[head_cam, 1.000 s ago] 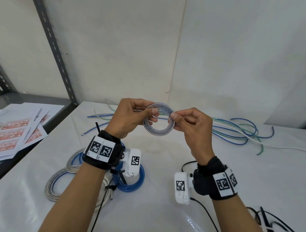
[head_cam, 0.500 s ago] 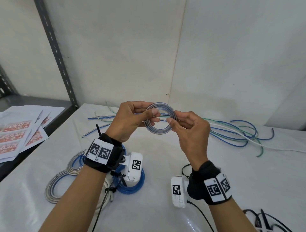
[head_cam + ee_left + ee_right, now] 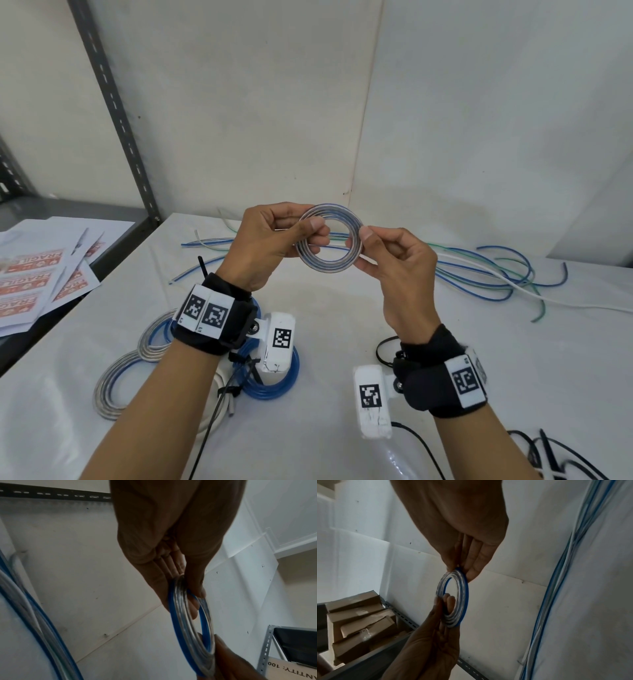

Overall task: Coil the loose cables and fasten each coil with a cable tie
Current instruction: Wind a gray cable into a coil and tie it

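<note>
A small flat coil of clear and blue cable [image 3: 325,268] is held up above the white table [image 3: 342,342]. My left hand [image 3: 313,233] pinches its left rim between thumb and fingers. On the right rim, my right hand [image 3: 359,246] pinches with the thumb on top. The left wrist view shows the coil [image 3: 180,615] edge-on under my left hand [image 3: 188,589]. In the right wrist view the coil [image 3: 464,601] hangs from my right hand [image 3: 462,570], and the other hand's fingers [image 3: 447,601] reach through its hole. No cable tie is visible on this coil.
Tied coils lie at the front left: two clear-blue [image 3: 113,387], one blue [image 3: 274,390], one white [image 3: 212,418]. Loose blue, green and white cables [image 3: 496,274] sprawl at the back right. Black cable ties [image 3: 548,455] lie front right. Label sheets [image 3: 34,284] and a shelf upright [image 3: 116,109] stand left.
Both hands keep hold of the coil at about the same height. The right hand has shifted its pinch a little along the right rim.
</note>
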The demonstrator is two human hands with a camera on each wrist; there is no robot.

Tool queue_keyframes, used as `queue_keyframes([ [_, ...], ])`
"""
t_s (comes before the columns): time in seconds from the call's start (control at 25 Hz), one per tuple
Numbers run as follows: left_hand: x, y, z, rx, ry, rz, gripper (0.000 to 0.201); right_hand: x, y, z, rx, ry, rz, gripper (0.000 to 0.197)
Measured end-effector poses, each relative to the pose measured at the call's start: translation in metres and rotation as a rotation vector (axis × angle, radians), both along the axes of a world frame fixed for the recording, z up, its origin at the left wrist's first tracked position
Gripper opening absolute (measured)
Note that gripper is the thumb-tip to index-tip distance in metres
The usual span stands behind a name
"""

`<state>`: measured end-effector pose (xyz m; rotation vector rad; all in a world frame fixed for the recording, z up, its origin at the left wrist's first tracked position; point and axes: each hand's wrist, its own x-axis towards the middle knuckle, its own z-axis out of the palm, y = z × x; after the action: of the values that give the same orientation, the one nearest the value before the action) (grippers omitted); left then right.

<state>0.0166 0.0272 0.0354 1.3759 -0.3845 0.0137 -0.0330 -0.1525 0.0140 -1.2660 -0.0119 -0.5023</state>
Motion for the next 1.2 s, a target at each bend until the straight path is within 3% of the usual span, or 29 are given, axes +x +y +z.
queue_keyframes([
  [0.12,-0.001,0.0,0.001,-0.002,-0.013,-0.008,0.02,0.001,0.001,0.001,0.017,0.01,-0.05,0.005],
  [0.4,-0.004,0.001,0.004,0.003,0.014,-0.032,0.031,0.0,-0.004,0.004,-0.093,-0.099,0.044,0.024],
  [0.48,-0.005,0.007,0.008,0.115,-0.01,-0.07,0.035,0.0,-0.012,0.007,-0.162,-0.118,0.067,0.022],
  [0.56,-0.004,0.015,0.012,0.342,-0.085,-0.109,0.036,0.0,-0.022,0.008,-0.328,-0.105,0.139,0.02],
  [0.64,-0.005,0.02,0.014,0.585,-0.146,-0.153,0.024,0.0,-0.028,0.007,-0.477,-0.068,0.197,0.018],
  [0.72,-0.008,0.018,0.015,0.711,-0.152,-0.169,0.015,0.001,-0.031,0.006,-0.545,-0.043,0.217,0.017],
  [0.92,-0.008,0.015,0.014,0.805,-0.274,-0.032,0.008,-0.003,-0.027,0.01,-0.662,-0.045,0.166,0.009],
  [1.08,-0.007,0.015,0.015,0.841,-0.33,-0.021,0.008,-0.005,-0.028,0.013,-0.774,-0.026,0.114,0.012],
  [1.2,-0.005,0.011,0.012,0.926,-0.376,0.0,0.008,-0.009,-0.02,0.011,-1.136,-0.016,-0.05,0.011],
])
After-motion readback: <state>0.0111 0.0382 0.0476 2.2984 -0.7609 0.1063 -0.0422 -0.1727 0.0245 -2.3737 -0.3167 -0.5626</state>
